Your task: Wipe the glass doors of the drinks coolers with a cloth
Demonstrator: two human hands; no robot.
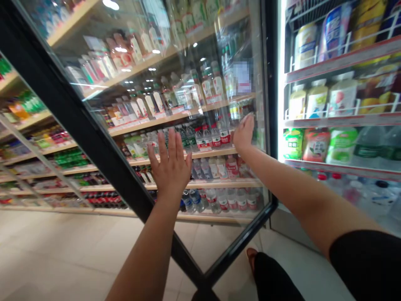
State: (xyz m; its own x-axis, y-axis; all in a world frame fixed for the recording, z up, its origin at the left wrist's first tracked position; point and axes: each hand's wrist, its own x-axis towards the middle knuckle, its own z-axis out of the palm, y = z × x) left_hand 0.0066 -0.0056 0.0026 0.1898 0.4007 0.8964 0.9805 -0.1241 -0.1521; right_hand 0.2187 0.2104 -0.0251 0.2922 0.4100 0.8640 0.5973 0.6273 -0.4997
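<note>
A glass cooler door with a black frame stands swung open in front of me. My left hand lies flat on the glass, fingers spread and pointing up. My right hand reaches further and presses flat on the glass near the door's right edge, fingers stretched out. Neither hand holds anything. Through and in the glass I see shelves of bottled drinks.
To the right the open cooler shows lit wire shelves with juice bottles and cartons, and water bottles lower down. More drink shelves run along the left. Pale floor tiles lie below. My dark-trousered leg and foot are by the door's lower corner.
</note>
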